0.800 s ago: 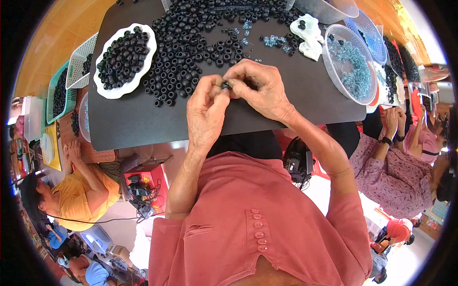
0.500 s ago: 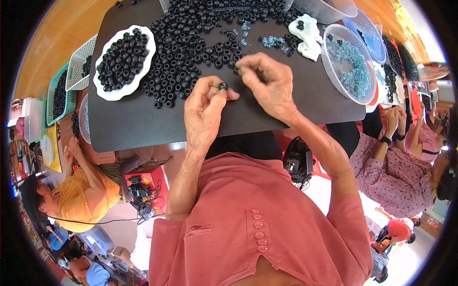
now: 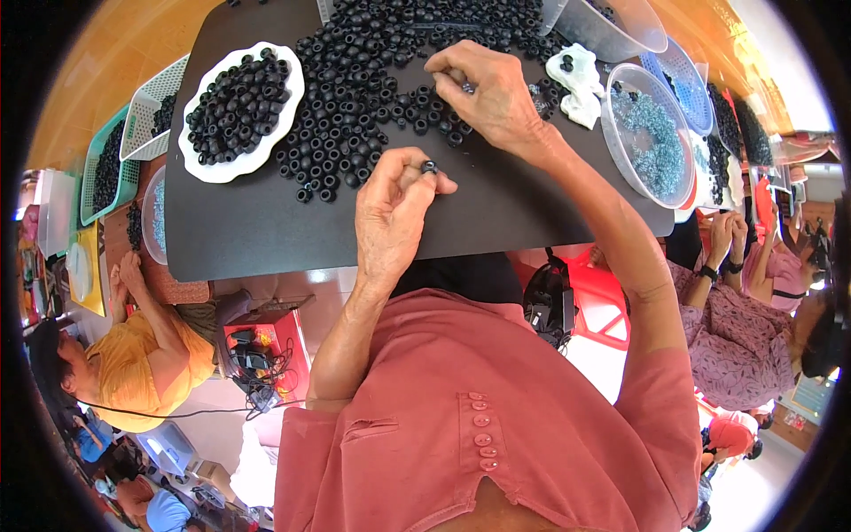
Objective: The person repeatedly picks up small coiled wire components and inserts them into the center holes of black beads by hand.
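Between the thumb and forefinger of my left hand (image 3: 390,208) is a small black bead (image 3: 429,166) with a hole, pinched just above the near part of the dark table. My right hand (image 3: 496,93) reaches farther out, over the edge of the bead pile. Its thumb and fingers curl toward each other, the tips close together; what they hold, if anything, is too small to make out. Loose black beads (image 3: 332,133) spread across the table left of and beyond both hands. The small light-blue pieces on the table are mostly hidden behind my right hand.
A scalloped white plate (image 3: 197,160) heaped with black beads stands at left. At right are a round clear tub (image 3: 612,133) of light-blue pieces, crumpled white tissue (image 3: 581,102) and a clear bin (image 3: 620,35). People sit working on both sides.
My right hand has moved away from my left hand, up and outward over the light-blue pieces. My left hand keeps its bead, shifted slightly right in the view.
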Motion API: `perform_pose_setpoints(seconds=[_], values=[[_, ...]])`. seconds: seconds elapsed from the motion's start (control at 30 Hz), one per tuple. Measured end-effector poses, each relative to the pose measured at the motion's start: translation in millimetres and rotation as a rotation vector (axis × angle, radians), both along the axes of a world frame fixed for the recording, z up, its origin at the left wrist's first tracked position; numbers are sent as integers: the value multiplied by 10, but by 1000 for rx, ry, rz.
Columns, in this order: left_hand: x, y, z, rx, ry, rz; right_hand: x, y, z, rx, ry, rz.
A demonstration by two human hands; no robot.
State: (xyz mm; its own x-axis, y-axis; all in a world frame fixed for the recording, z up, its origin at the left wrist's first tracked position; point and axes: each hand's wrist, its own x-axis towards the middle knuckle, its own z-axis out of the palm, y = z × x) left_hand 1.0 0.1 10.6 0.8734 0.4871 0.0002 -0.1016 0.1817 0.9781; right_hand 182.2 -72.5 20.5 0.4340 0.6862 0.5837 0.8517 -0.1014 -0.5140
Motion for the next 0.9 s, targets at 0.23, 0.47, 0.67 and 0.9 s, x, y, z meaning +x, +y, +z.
perform_pose_setpoints(seconds=[0.23, 0.47, 0.67, 0.9], values=[[-1, 30, -34, -46, 7, -39, 185, 141, -18, -99, -94, -20], [-7, 41, -96, -100, -26, -43, 377, 249, -13, -326, -172, 19], [8, 32, -76, -98, -18, -52, 389, 300, -20, -419, -247, -17], [-16, 46, -71, -63, -8, -42, -241, -22, 280, -172, 608, 74]])
